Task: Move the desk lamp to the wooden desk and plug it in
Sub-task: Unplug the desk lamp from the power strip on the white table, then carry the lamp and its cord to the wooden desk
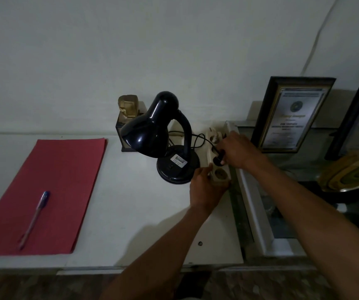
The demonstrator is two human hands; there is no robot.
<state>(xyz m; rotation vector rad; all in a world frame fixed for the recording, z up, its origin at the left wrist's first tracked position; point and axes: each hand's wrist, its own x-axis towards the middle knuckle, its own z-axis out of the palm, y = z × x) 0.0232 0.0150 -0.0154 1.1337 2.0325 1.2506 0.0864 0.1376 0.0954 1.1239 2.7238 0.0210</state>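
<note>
A black gooseneck desk lamp (163, 139) stands unlit on a white desk (135, 213), its shade tilted down to the left. A cream power strip (218, 169) lies just right of the lamp's base. My left hand (204, 189) grips the near end of the strip. My right hand (239, 150) holds the lamp's black plug (218, 159) at a middle socket of the strip. The black cord (198, 139) loops from the plug back behind the lamp.
A red folder (50, 191) with a pen (35, 217) on it lies at the left. A small gold trophy (128, 113) stands behind the lamp. Framed certificates (291, 115) lean on a glass-topped cabinet (258, 202) at the right.
</note>
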